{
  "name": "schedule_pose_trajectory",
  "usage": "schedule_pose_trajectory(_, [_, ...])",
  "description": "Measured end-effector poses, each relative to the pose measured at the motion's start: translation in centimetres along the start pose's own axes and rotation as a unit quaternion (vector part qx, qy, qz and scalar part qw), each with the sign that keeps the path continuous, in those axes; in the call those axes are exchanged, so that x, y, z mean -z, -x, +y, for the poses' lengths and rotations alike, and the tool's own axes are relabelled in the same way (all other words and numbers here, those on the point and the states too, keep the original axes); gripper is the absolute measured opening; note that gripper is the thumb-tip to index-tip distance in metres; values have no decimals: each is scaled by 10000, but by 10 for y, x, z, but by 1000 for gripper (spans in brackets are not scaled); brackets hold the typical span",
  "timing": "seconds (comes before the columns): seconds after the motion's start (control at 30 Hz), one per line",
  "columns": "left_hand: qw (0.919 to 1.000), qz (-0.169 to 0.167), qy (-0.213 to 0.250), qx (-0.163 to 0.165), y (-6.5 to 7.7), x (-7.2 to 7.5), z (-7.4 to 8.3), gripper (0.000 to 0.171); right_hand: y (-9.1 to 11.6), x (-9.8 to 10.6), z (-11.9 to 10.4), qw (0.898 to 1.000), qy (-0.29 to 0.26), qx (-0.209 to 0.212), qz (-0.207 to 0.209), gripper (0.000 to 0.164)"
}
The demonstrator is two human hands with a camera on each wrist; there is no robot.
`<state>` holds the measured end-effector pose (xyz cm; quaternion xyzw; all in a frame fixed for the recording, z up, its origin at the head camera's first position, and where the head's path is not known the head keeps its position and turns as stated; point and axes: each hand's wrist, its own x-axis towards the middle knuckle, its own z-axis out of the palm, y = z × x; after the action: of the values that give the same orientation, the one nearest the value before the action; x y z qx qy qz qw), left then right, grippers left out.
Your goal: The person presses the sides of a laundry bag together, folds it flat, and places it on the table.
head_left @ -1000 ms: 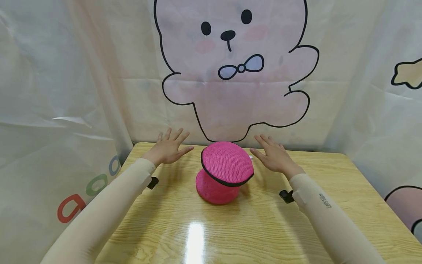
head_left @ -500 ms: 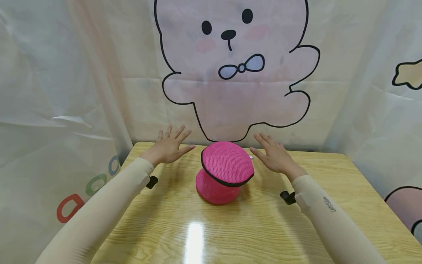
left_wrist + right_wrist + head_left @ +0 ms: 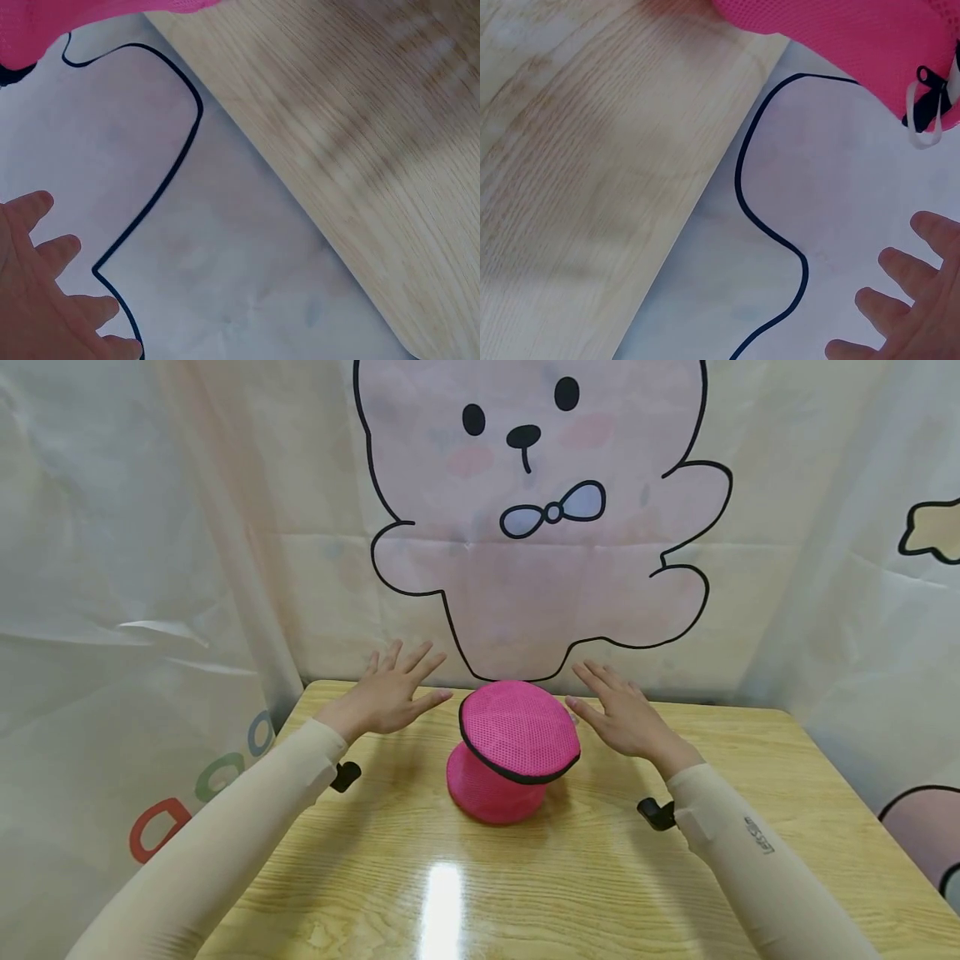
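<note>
A pink mesh laundry bag (image 3: 519, 727) with black trim stands on the table, its round top tilted and wider than the waist below. My left hand (image 3: 386, 697) is to its left with fingers spread, holding nothing. On the other side my right hand (image 3: 622, 718) hovers with straight fingers, its thumb close to the bag's edge. In the right wrist view a black zipper pull (image 3: 928, 97) and a white loop (image 3: 924, 139) show on the bag. Fingertips of the left hand (image 3: 56, 292) appear at the lower left of the left wrist view, apart from the bag.
The wooden table (image 3: 525, 893) ends at a straight back edge just behind the bag. A cloth backdrop (image 3: 315, 577) with a cartoon bear hangs there, and more cloth encloses both sides. Black wrist cameras (image 3: 657, 814) stick out below the sleeves.
My left hand has shifted slightly right and up, toward the bag. My right hand has moved a little to the left. The bag stays in place.
</note>
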<state>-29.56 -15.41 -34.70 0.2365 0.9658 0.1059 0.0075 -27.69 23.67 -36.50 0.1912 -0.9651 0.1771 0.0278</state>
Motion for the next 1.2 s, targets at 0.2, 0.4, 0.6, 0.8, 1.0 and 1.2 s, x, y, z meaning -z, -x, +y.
schedule_pose_trajectory(0.2, [9997,85,-36,-235,2,1,9,75,1,2,-6,10000,-27,83,5,72])
schedule_pose_trajectory(0.4, [9987,111,-24,-495,2,1,21,74,3,4,-9,9998,-106,170,45,72])
schedule_pose_trajectory(0.6, [9975,80,53,-704,3,0,33,76,7,3,-14,9991,-288,294,95,71])
schedule_pose_trajectory(0.8, [9963,29,83,-851,4,-1,44,76,10,0,-21,9981,-458,398,119,70])
schedule_pose_trajectory(1.0, [9953,0,16,-969,5,-1,54,75,12,-2,-29,9973,-607,395,96,71])
schedule_pose_trajectory(1.2, [9939,-19,125,-1095,7,-4,65,75,16,-4,-34,9958,-729,549,105,70])
